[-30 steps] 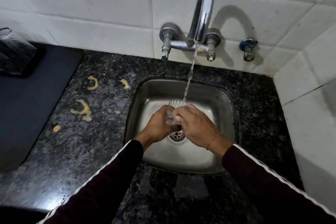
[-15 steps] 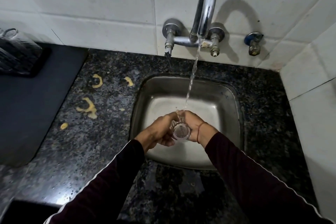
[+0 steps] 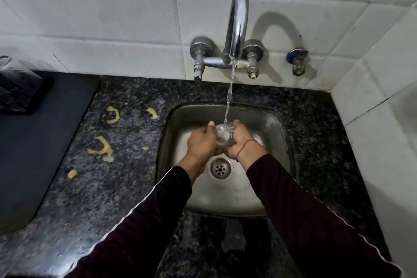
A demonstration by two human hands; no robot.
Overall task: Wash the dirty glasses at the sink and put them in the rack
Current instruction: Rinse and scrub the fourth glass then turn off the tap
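Both hands, left hand [image 3: 201, 142] and right hand [image 3: 241, 142], grasp the glass [image 3: 223, 134] under the tap [image 3: 237, 27], rinsing; next it likely needs draining, then racking.

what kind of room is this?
Most likely a home kitchen: a small steel sink set in a dark speckled stone counter, a wall tap running over a glass held by both hands, and white wall tiles behind.

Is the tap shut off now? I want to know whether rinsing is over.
No, a stream of water runs from the faucet onto the glass held over the sink.
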